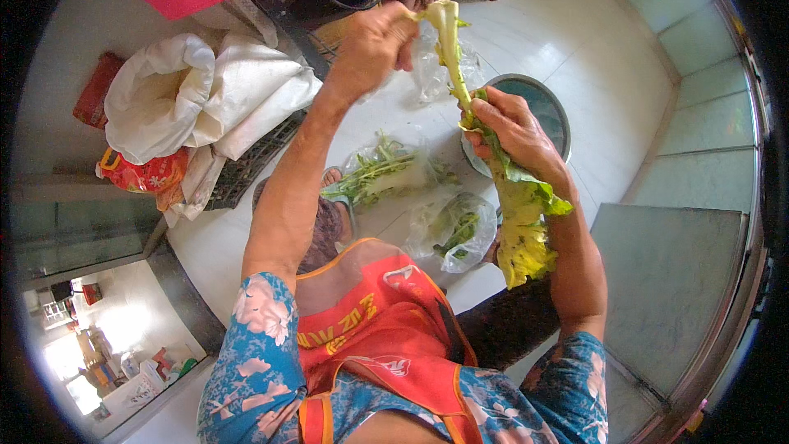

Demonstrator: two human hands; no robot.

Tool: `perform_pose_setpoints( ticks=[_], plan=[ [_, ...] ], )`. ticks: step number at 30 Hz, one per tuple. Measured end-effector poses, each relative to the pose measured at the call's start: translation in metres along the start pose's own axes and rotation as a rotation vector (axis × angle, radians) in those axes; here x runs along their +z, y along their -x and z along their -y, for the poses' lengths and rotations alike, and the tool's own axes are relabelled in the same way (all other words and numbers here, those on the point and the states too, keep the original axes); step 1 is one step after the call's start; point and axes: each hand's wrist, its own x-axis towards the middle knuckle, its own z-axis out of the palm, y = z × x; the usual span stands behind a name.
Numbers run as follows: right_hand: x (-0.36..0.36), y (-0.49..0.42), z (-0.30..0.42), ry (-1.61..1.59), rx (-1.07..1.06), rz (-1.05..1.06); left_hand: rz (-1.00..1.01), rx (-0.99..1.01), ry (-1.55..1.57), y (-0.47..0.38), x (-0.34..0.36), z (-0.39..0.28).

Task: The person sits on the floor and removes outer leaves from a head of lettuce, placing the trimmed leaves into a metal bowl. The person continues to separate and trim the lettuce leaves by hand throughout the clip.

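Note:
A large leafy vegetable leaf (524,222), yellow-green with dark specks, hangs from my right hand (515,126), whose fingers are closed around it where blade meets stalk. Its thick pale stalk (448,37) points up and away from me. At the stalk's top end my left hand (376,43) is closed on a thin pale strip (421,14) that runs to the stalk; the hand is slightly blurred. Below, on the floor, lies a pile of green stalks (385,172) on clear plastic. Nearer me, a clear plastic bag (453,231) holds green leaves.
A round basin (558,117) stands on the tiled floor beyond my right hand. Left are white woven sacks (246,92), a black plastic crate (256,157) and a red bag (145,169). Another clear bag (431,71) lies under the stalk. Glass panels (672,283) flank the right.

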Motion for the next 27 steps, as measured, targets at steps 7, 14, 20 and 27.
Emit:
perform_pose_setpoints(
  ticks=[7, 14, 20, 27],
  plan=[
    [-0.009, 0.011, -0.002, 0.073, 0.017, -0.037, -0.098, -0.127, 0.275, -0.001, 0.017, -0.011],
    [-0.004, 0.01, 0.0, 0.106, -0.022, -0.05, -0.106, -0.204, 0.262, 0.0, 0.033, -0.002],
    [-0.021, 0.014, 0.005, 0.099, -0.083, -0.179, -0.146, -0.417, 1.042, 0.003, 0.045, 0.015],
    [-0.048, 0.018, -0.002, 0.423, -0.261, -0.527, -0.297, -0.47, 1.323, -0.011, 0.077, 0.038]
  ],
)
